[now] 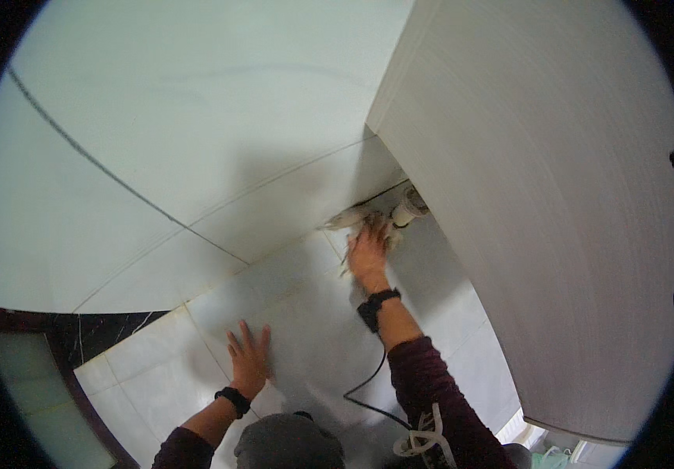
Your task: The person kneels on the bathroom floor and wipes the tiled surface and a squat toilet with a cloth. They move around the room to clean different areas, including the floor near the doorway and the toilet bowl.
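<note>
My right hand point(370, 252) is pressed down on a crumpled off-white cloth point(346, 218) at the foot of the wall. Part of the cloth sticks out past the fingertips, and the rest lies hidden under the palm. Just beyond the fingers, a short whitish drain pipe point(402, 212) stands at the floor in the corner by the panel. My left hand point(250, 357) leans flat on the light floor tiles point(290, 316), its fingers spread and nothing in it. Both wrists wear black bands.
A pale tiled wall point(196, 146) rises ahead. On the right, a large light-grey panel point(524, 205) overhangs the corner. A thin black cable point(366, 401) runs from my right wristband. At the left is a dark door frame point(73, 398); my knee point(290, 442) is below.
</note>
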Action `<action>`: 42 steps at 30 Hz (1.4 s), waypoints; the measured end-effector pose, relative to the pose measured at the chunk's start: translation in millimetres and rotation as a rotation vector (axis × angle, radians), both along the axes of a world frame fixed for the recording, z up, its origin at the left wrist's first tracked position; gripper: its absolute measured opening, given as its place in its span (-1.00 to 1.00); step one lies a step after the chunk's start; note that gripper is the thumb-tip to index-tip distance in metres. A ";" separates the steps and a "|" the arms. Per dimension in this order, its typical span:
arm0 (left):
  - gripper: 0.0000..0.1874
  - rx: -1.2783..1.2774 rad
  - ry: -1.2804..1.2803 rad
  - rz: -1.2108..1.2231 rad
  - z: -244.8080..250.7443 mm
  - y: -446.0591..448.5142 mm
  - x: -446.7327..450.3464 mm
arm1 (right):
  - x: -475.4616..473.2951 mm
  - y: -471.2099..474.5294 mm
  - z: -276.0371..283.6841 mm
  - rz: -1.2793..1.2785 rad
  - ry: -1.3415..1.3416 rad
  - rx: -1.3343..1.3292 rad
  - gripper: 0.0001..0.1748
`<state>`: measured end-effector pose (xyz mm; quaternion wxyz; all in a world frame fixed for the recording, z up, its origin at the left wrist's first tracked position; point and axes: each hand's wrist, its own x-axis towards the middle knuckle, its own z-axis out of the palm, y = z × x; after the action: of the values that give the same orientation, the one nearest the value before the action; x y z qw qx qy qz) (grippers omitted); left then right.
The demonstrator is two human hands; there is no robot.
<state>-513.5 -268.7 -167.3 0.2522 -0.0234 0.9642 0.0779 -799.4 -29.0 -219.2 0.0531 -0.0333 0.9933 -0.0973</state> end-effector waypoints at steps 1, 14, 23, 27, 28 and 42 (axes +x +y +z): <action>0.32 -0.003 -0.002 -0.003 -0.5 -0.4 -0.4 | -17.9 3.4 1.3 -0.050 0.047 -0.029 -0.17; 0.32 -0.042 -0.013 -0.018 -6.4 2.1 3.5 | 11.3 18.2 28.0 -0.019 -0.062 0.033 -0.25; 0.36 -0.062 -0.051 0.000 -10.6 3.3 6.8 | 211.0 122.0 50.9 0.282 -0.171 0.068 -0.20; 0.35 -0.025 0.061 -0.046 -16.7 -3.5 7.1 | 267.9 221.6 56.9 0.322 -0.358 0.149 -0.27; 0.35 -0.050 0.045 -0.086 -17.7 -7.3 6.1 | 268.8 249.5 55.0 0.259 -0.422 0.085 -0.41; -0.17 -0.203 -0.022 -0.573 93.1 6.4 -161.8 | 278.1 469.4 176.1 -0.500 0.160 -0.109 -0.58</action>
<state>-675.3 -262.3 -74.1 0.2707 0.2236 0.9316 -0.0936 -521.3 440.4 -43.1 -0.0530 0.2026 0.9650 -0.1578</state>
